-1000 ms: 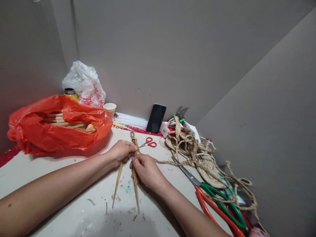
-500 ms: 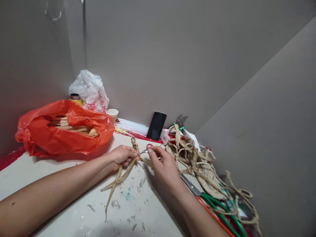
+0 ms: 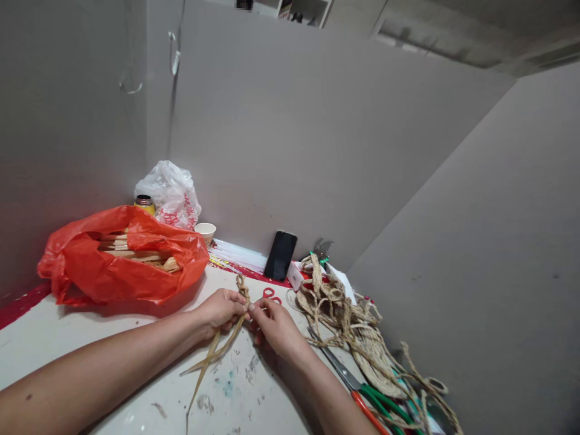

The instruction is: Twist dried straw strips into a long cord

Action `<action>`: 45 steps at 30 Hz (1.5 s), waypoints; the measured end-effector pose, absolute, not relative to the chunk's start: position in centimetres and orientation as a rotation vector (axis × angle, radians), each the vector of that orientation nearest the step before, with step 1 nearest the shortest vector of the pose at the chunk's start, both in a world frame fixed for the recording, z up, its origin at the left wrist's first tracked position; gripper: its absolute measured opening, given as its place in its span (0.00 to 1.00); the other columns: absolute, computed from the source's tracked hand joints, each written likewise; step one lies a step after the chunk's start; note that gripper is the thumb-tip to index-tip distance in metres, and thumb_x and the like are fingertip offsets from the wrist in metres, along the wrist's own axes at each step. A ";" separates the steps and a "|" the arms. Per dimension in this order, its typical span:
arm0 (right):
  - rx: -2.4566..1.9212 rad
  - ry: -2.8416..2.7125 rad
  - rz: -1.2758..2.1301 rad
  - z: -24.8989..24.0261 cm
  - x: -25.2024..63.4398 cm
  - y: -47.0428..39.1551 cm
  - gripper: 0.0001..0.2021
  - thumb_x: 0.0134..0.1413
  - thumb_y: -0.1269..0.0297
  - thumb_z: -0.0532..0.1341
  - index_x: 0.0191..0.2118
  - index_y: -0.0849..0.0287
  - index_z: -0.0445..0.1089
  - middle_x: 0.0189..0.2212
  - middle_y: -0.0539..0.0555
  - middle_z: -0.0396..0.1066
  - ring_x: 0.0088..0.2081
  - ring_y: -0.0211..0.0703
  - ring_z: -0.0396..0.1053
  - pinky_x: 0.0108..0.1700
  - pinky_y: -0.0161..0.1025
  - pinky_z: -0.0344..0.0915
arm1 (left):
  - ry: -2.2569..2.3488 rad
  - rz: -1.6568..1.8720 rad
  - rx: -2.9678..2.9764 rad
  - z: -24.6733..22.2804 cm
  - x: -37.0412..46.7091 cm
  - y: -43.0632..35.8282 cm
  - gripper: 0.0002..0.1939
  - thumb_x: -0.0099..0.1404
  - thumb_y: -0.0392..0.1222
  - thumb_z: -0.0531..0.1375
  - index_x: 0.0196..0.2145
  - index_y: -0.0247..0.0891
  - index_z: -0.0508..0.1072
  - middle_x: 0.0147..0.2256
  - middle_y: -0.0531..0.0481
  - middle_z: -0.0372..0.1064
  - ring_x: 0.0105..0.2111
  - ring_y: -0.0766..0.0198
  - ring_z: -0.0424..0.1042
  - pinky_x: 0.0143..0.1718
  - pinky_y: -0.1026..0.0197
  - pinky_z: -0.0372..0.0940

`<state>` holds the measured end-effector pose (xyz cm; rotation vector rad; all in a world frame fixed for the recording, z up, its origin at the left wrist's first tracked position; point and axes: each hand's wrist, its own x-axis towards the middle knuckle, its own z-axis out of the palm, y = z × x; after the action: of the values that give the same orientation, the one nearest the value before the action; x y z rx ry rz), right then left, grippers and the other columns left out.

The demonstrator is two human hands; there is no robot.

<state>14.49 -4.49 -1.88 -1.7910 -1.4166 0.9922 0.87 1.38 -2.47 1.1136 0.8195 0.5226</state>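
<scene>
A short braided piece of straw rises between my hands, with loose flat strands trailing down toward the near side of the table. My left hand pinches the base of the braid from the left. Close against it on the right, my right hand has its thumb and fingers together on the straw at the same spot. Small red-handled scissors lie just behind my right hand, their blades hidden.
An orange-red bag of straw lies at the left, before a white plastic bag and a paper cup. A phone leans on the wall. Braided cords and green-handled scissors lie at the right.
My right hand has moved left and now meets my left hand at the braid. The camera view has tilted up, so the table sits lower and more wall shows.
</scene>
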 end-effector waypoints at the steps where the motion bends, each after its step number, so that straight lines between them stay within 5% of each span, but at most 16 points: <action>1: -1.797 -1.433 1.052 -1.7 14.7 -4.5 0.14 0.55 0.54 0.53 0.28 0.60 0.63 0.21 0.51 0.68 0.16 0.34 0.63 0.16 0.30 0.52 | 0.824 0.527 1.132 -2.5 0.9 1.3 0.10 0.45 0.39 0.60 0.26 0.34 0.66 0.18 0.56 0.64 0.12 0.78 0.47 0.15 0.68 0.39; 9: -1.794 -1.365 1.003 1.4 17.3 -5.2 0.24 0.52 0.44 0.53 0.28 0.63 0.67 0.23 0.55 0.70 0.22 0.38 0.66 0.22 0.33 0.57 | 0.837 0.500 1.128 -2.6 0.9 1.4 0.10 0.46 0.38 0.61 0.29 0.35 0.67 0.22 0.54 0.68 0.11 0.76 0.50 0.15 0.67 0.40; 13: -1.694 -1.455 1.112 0.0 16.1 -4.8 0.23 0.51 0.43 0.53 0.25 0.61 0.65 0.19 0.51 0.66 0.18 0.35 0.61 0.20 0.32 0.53 | 0.803 0.496 1.127 -2.8 0.8 1.5 0.10 0.46 0.38 0.60 0.29 0.35 0.67 0.21 0.56 0.67 0.11 0.77 0.49 0.15 0.67 0.40; 19: -1.591 -1.504 1.132 -2.5 14.7 -3.4 0.22 0.51 0.46 0.55 0.20 0.61 0.60 0.14 0.45 0.55 0.17 0.30 0.49 0.19 0.31 0.44 | 0.791 0.484 1.119 -2.5 0.7 1.4 0.08 0.46 0.36 0.59 0.28 0.36 0.65 0.14 0.60 0.58 0.11 0.77 0.45 0.15 0.67 0.37; 27: -1.540 -1.186 1.627 -1.8 15.6 -3.6 0.16 0.48 0.50 0.58 0.24 0.58 0.61 0.10 0.39 0.46 0.12 0.27 0.35 0.14 0.31 0.31 | 0.707 0.385 1.217 -2.4 0.3 2.1 0.12 0.45 0.40 0.60 0.30 0.35 0.68 0.22 0.55 0.67 0.13 0.77 0.48 0.16 0.68 0.40; 33: -1.518 -1.041 1.536 -2.3 14.7 -3.5 0.13 0.44 0.58 0.59 0.18 0.59 0.59 0.07 0.39 0.46 0.10 0.25 0.35 0.13 0.30 0.31 | 0.748 0.452 1.760 -2.2 -0.2 2.6 0.07 0.49 0.37 0.57 0.26 0.32 0.73 0.22 0.53 0.68 0.22 0.70 0.59 0.24 0.68 0.52; 38: -1.528 -0.994 1.441 -2.9 13.8 -3.8 0.12 0.44 0.58 0.59 0.19 0.61 0.63 0.06 0.39 0.47 0.09 0.25 0.36 0.13 0.30 0.30 | 1.027 0.411 2.125 -0.6 -0.9 1.9 0.06 0.50 0.39 0.56 0.20 0.36 0.70 0.18 0.53 0.63 0.20 0.68 0.57 0.23 0.66 0.51; 45: -1.444 -0.857 1.503 -2.7 12.9 -4.6 0.19 0.43 0.57 0.59 0.14 0.57 0.50 0.07 0.39 0.45 0.10 0.25 0.35 0.13 0.29 0.30 | 1.080 0.360 2.271 -0.3 -0.3 -1.3 0.08 0.53 0.39 0.54 0.22 0.36 0.71 0.23 0.41 0.68 0.25 0.58 0.66 0.28 0.60 0.56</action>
<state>12.85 -4.64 -2.68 -1.4436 -0.8567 1.5035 -0.27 -1.30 -0.31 2.2714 1.0797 0.3600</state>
